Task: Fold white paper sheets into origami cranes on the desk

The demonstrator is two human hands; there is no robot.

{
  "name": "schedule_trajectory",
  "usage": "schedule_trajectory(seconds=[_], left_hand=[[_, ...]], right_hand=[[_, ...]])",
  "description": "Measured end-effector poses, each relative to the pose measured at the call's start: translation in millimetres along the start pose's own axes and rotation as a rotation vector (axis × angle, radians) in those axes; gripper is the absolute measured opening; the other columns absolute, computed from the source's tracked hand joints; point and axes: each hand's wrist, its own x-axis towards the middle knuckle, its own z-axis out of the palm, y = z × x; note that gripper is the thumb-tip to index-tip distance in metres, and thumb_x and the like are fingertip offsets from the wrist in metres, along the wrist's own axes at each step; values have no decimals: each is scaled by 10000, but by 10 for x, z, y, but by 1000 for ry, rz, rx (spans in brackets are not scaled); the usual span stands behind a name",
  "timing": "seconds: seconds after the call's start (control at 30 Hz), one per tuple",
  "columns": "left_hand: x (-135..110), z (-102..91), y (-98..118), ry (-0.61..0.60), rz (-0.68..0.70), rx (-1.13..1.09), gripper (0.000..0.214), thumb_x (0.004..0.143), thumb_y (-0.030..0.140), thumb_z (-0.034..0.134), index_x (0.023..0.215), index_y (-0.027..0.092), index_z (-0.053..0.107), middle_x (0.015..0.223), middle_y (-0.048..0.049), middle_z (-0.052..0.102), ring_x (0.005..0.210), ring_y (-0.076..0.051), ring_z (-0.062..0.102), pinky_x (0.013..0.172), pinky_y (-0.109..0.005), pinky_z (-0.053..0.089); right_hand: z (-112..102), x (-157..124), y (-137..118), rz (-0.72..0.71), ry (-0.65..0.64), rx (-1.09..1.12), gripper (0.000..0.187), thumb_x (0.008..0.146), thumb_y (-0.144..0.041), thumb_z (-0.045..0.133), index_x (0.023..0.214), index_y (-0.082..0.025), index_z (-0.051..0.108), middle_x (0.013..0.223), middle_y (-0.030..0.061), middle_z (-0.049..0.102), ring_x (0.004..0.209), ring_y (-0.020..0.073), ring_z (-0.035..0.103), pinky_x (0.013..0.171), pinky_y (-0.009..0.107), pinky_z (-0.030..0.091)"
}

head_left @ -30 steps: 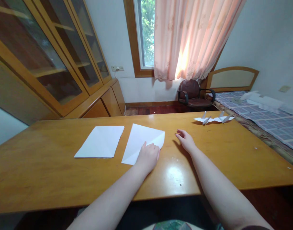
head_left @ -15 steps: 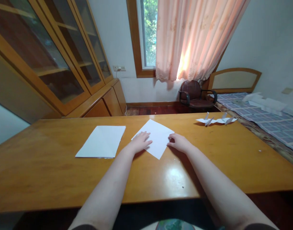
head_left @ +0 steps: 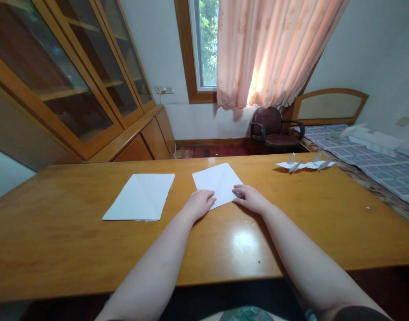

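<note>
A white sheet of paper (head_left: 217, 179) with diagonal creases lies flat on the wooden table (head_left: 74, 249), turned so a corner points at me. My left hand (head_left: 200, 203) rests on its near left edge, fingers curled down onto the paper. My right hand (head_left: 249, 197) presses its near right edge with the fingertips. A second white sheet (head_left: 140, 196), also creased, lies to the left, untouched.
Two folded paper cranes (head_left: 304, 164) stand at the table's far right. Behind the table are a dark armchair (head_left: 274, 128), a bed (head_left: 374, 160) on the right and a glass-fronted cabinet (head_left: 64, 80) on the left. A pink curtain (head_left: 271, 49) hangs at the window.
The sheet was unfolded, rotated and slid toward the middle between my hands. My right hand came in from the right onto its edge; my left hand moved to its near left edge.
</note>
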Motion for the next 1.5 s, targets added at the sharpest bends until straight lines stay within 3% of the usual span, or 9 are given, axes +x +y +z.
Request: schedule_trajectory(seconds=[0.17,0.37,0.57,0.63,0.7,0.83,1.0,1.17,1.5], left_hand=[[0,-152,-333,180,-163,-15,399,891,185,378,1200,192,631,1232,-68,635,1157,-214,546,1017,-354,391],[-69,-146,-268,-135,32,58,635,797,359,578,1408,307,412,1551,-42,232,1431,-300,149,1138,-541,102],[-36,-111,-47,-143,142,68,428,847,261,512,1258,361,576,1452,1,436,1427,-282,176,1106,-620,-41],[-29,-142,-33,-121,101,36,404,863,195,467,1200,355,619,1351,8,553,1368,-250,331,1125,-593,13],[-45,-188,-19,-100,62,-25,366,887,198,433,1134,340,662,1204,7,657,1208,-214,523,1129,-504,185],[-96,-234,38,18,-16,-140,316,914,322,434,1119,289,672,1090,-15,703,1000,-208,631,905,-330,455],[-50,-78,86,139,-166,-309,482,870,376,520,1315,190,511,1204,-94,648,1039,-236,624,877,-327,477],[-28,12,83,112,-239,-428,607,864,392,527,1411,172,383,1340,-124,549,1185,-245,549,971,-349,437],[-53,-71,17,101,-377,-105,651,877,425,489,1434,127,328,1244,-160,604,1107,-281,584,891,-360,448]], right_hand=[[-71,-1,53,58,6,76,228,830,-255,594,1017,-192,709,1227,105,623,1144,234,568,1025,379,389],[-75,15,85,85,32,124,202,837,-229,573,988,-201,705,1151,80,659,1077,220,593,990,367,412],[-75,5,37,90,31,169,252,841,-323,582,1031,-203,696,1115,84,672,1045,232,604,961,370,429],[-107,-18,-5,41,-11,157,302,820,-374,609,1053,-202,696,1144,94,661,1078,248,589,978,382,415],[-144,-43,-53,-23,-57,143,378,770,-418,661,1081,-205,691,1179,97,647,1107,262,572,994,385,398],[-197,-79,-142,-43,-115,129,304,787,-428,633,1002,-230,716,1089,67,686,1011,244,607,925,341,426],[-246,-105,-197,84,-96,40,359,888,-438,467,776,-203,714,789,50,697,716,182,601,673,266,412],[-301,-129,-212,153,-98,-12,388,862,-451,476,644,-182,650,599,12,598,584,143,512,540,244,306],[-277,-121,-208,292,-60,0,363,861,-437,455,661,-173,605,599,6,560,560,130,479,517,245,277]])
